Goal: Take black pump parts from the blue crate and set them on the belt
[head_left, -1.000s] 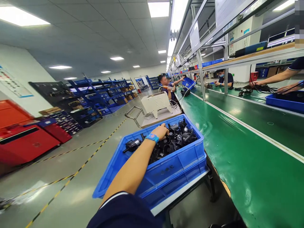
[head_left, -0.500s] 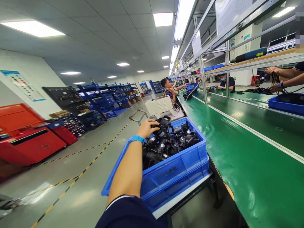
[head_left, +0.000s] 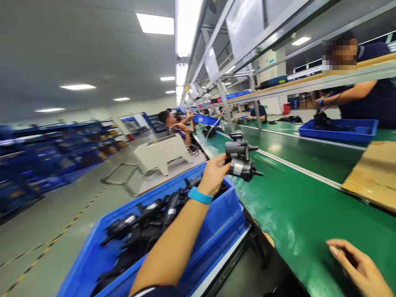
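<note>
My left hand (head_left: 215,175), with a blue wristband, grips a black and grey motor-like part (head_left: 241,159) and holds it in the air above the far corner of a blue bin (head_left: 216,231). The bin holds several similar black parts (head_left: 145,225). The held part hangs over the near edge of the green conveyor belt (head_left: 291,206). My right hand (head_left: 359,268) rests low at the bottom right over the belt, fingers loosely curled and apart, with nothing visible in it.
A white machine housing (head_left: 161,154) sits on a cart beyond the bin. A cardboard sheet (head_left: 374,173) lies on the belt at right. Across the belt a person reaches into another blue tray (head_left: 337,130). More people work further down the line.
My left hand has lifted one part out of the bin and carried it right, toward the belt. The view has swung right and my right hand has come into sight.
</note>
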Tool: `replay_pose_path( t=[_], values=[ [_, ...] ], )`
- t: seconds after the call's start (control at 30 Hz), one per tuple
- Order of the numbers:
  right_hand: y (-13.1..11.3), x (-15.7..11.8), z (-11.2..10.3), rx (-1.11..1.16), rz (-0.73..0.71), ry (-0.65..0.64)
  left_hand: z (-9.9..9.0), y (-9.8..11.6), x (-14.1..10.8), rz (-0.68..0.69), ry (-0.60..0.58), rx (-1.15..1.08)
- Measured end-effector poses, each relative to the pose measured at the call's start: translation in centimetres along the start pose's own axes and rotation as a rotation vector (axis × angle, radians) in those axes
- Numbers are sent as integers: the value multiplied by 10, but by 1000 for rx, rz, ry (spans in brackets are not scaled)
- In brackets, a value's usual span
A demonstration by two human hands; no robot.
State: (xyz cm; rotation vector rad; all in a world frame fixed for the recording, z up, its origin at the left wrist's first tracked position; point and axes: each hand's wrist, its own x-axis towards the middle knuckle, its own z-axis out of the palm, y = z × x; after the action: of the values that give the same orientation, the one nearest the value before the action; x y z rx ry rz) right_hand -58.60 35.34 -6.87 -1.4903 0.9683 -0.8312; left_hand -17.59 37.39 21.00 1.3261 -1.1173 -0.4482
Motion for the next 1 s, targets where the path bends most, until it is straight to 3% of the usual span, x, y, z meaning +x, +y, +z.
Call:
replay_pose_path(
  t=[0.1, 0.2, 0.27, 0.37, 0.43, 0.53, 0.7, 0.83, 1.0],
  values=[
    [-30, 0, -3, 231, -93, 55, 118, -28, -35, -326, -101, -355],
    [-59, 6, -13, 354, -255, 185, 214, -58, -81, -553, -245, -511],
    [-68, 14, -26, 331, -298, 346, 260, -75, -109, -630, -342, -555],
    [-65, 25, -47, 247, -265, 576, 307, -94, -136, -797, -387, -669],
    [-60, 31, -59, 218, -241, 656, 324, -104, -142, -874, -369, -725],
    [-57, 38, -69, 196, -212, 673, 334, -116, -139, -896, -359, -729],
    [-58, 41, -74, 176, -180, 697, 325, -124, -131, -946, -381, -635],
    [-61, 47, -73, 119, -158, 577, 317, -125, -130, -920, -473, -542],
    [-63, 83, -91, -36, -97, 548, 307, -131, -120, -853, -638, -365]
  ],
)
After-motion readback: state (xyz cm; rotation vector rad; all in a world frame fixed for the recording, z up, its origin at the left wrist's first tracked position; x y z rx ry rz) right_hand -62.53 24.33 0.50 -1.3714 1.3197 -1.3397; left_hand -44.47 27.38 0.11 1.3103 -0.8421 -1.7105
